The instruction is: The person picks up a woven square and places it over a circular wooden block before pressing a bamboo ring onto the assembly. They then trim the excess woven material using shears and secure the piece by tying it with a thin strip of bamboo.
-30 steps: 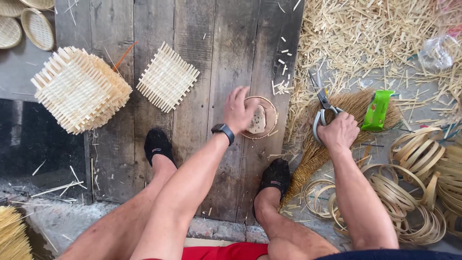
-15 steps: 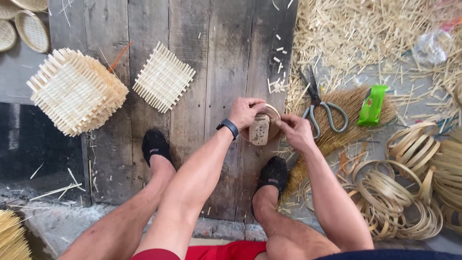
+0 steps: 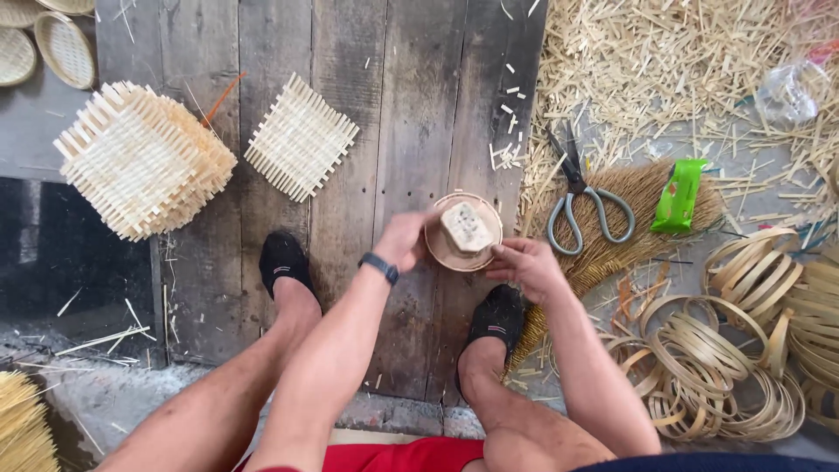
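Two hands meet on one small round basket, held just above the plank board between the person's feet. The left hand grips the basket's left rim, fingers closed on it; the right hand pinches its lower right edge. A pale block sits inside the basket, seemingly as a form.

Judging by what lies around, the work looks mid-course. Left of the basket, a stack of woven squares and a single square lie flat, not yet shaped. Right of the basket, scissors rest unused on a brush, beside a green packet. Further right, loose bamboo rings wait in a pile. Far left of the basket, a few finished-looking trays sit at the board's corner.
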